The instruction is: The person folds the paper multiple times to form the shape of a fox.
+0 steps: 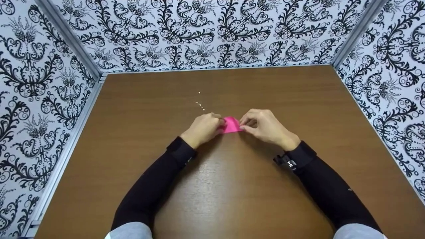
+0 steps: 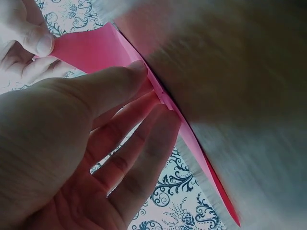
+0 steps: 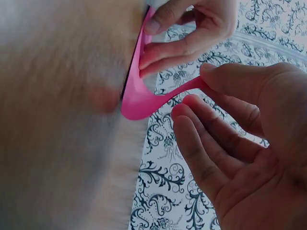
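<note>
A small bright pink sheet of paper [image 1: 231, 125] lies partly on the wooden table between the two hands. Its right end bends upward off the tabletop in a smooth curve. My right hand [image 1: 265, 126] pinches that raised end [image 3: 187, 86] between thumb and fingers. On the left part of the sheet, my left hand [image 1: 206, 127] presses with thumb and fingertips, its fingers [image 2: 156, 139] fairly straight in the left wrist view. From the head view, the left hand covers the sheet's left end.
Several tiny white specks [image 1: 200, 105] lie on the brown wooden table [image 1: 149, 96] beyond the left hand. Walls with black floral patterns [image 1: 186, 30] enclose the back and both sides, framed by metal profiles [image 1: 66, 33]. Black sleeves [image 1: 146, 186] cover both forearms.
</note>
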Demonstrator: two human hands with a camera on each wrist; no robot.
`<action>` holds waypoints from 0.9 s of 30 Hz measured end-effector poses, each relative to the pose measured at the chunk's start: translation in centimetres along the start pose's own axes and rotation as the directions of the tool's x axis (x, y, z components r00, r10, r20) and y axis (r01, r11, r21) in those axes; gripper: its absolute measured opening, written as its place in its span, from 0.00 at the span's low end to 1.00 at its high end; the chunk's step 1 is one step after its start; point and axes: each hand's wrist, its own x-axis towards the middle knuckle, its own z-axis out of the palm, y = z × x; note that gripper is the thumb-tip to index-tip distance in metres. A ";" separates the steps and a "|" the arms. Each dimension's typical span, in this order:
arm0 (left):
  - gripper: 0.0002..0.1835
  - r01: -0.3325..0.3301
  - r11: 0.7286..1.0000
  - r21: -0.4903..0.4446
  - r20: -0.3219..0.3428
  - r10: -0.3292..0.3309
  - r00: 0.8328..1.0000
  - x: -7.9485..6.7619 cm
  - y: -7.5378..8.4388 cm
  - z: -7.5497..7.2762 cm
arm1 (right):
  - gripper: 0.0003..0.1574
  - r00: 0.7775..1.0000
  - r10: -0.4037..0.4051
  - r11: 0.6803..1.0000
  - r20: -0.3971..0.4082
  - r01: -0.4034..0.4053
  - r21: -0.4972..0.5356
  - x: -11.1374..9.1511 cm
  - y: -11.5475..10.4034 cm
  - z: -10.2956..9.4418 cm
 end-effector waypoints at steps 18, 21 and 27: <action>0.07 0.008 1.000 -0.013 0.008 -0.008 1.000 -0.1 0.0 -0.2 | 0.02 0.990 -0.082 0.990 0.117 0.094 -0.101 -0.1 -0.7 2.2; 0.07 0.001 1.000 -0.015 0.005 -0.001 1.000 -0.2 0.0 -0.2 | 0.03 0.987 -0.093 0.985 0.132 0.111 -0.133 -0.1 -0.8 2.4; 0.07 -0.009 1.000 -0.022 -0.001 0.009 1.000 -0.1 -0.1 -0.2 | 0.02 0.984 -0.080 0.979 0.156 0.107 -0.173 -0.2 -0.8 2.7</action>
